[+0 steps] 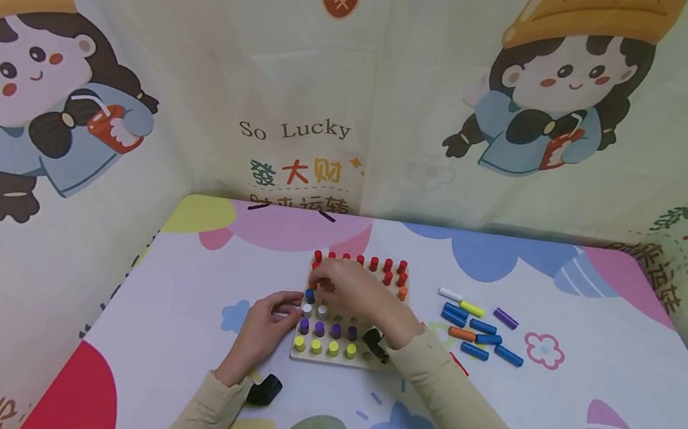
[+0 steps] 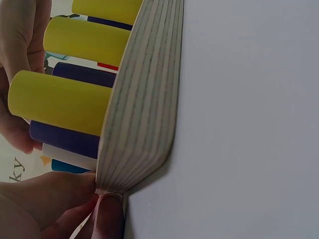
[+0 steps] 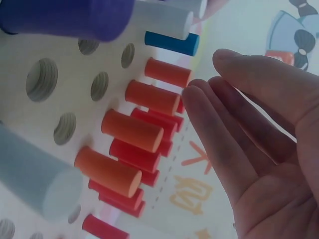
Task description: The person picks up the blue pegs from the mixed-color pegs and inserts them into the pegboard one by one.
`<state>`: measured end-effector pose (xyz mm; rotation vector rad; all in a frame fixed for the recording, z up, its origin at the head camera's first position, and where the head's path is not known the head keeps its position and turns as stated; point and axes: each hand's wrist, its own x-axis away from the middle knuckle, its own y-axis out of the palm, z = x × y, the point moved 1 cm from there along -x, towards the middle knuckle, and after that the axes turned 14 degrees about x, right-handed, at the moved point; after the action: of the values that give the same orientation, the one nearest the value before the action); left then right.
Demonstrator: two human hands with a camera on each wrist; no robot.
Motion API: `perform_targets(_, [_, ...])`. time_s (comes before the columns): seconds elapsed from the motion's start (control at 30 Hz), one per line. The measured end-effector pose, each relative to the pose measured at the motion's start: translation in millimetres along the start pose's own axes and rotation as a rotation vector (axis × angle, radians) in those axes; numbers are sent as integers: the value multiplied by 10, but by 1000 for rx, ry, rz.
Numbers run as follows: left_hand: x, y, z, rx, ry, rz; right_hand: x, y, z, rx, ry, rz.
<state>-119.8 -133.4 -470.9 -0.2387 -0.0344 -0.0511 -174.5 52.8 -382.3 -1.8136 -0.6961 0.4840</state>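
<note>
A wooden pegboard [image 1: 327, 361] stands on the table, filled in rows with red, orange, white, purple and yellow pegs. One blue peg [image 3: 172, 44] is upright in it, beside the white pegs [image 3: 164, 19] and the orange pegs [image 3: 152, 97]. My left hand [image 1: 268, 323] grips the board's left edge; in the left wrist view its thumb [image 2: 55, 196] and a finger meet at the corner. My right hand [image 1: 351, 290] is over the board near the blue peg. Between its parted thumb and fingers [image 3: 214, 134] nothing is held. In the head view it covers part of the orange row.
Loose blue pegs [image 1: 483, 326] lie to the right of the board, with a white peg [image 1: 450, 294], a yellow peg [image 1: 472, 308], a purple peg [image 1: 505, 318] and an orange peg [image 1: 462, 334]. A printed cloth [image 1: 399, 178] hangs behind the table.
</note>
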Motion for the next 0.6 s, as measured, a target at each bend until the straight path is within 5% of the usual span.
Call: perform_targets(0.6, [3, -3, 26, -4, -42, 0, 249, -111, 113, 38, 43, 42])
